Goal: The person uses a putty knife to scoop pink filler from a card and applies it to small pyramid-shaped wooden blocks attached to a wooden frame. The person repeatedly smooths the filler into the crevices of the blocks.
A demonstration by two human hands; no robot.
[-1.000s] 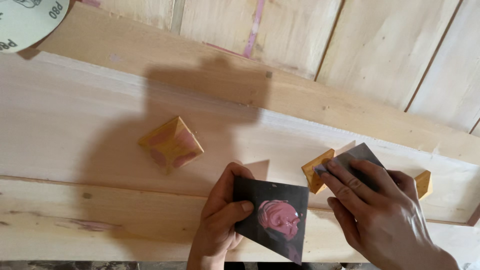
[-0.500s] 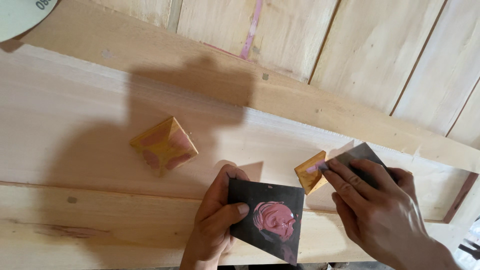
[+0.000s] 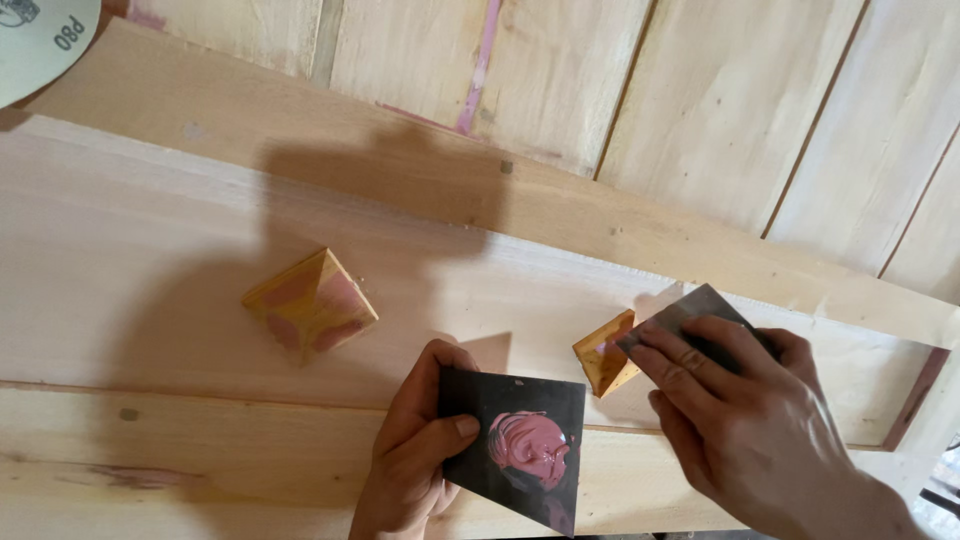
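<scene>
**Filler on wooden pyramids: one smeared, one under the blade**

Right hand (image 3: pixel 760 420): fingers laid flat and pressed on a dark scraper (image 3: pixel 690 325), its edge against the right pyramid (image 3: pixel 606 356), a small wooden block standing on the board (image 3: pixel 150 260). Whether the thumb closes under the blade cannot be told.

Left hand (image 3: pixel 415 450): thumb over, fingers under, pinching a dark plate (image 3: pixel 515 440) at its left edge. The plate carries a lump of pink filler (image 3: pixel 530 450), near, centre.

Left pyramid (image 3: pixel 308 305): well apart to the left, its faces patched with pink.

Progress, as judged: the left pyramid looks already coated; the right one shows only a trace of pink near the blade, so most of its coating seems left to do. Filler remains on the plate.

Hidden or unclear: the right pyramid's far and right faces lie behind scraper and hand. A grey disc (image 3: pixel 40 35) is cut off at the far left corner. A shadow covers the middle of the board.
</scene>
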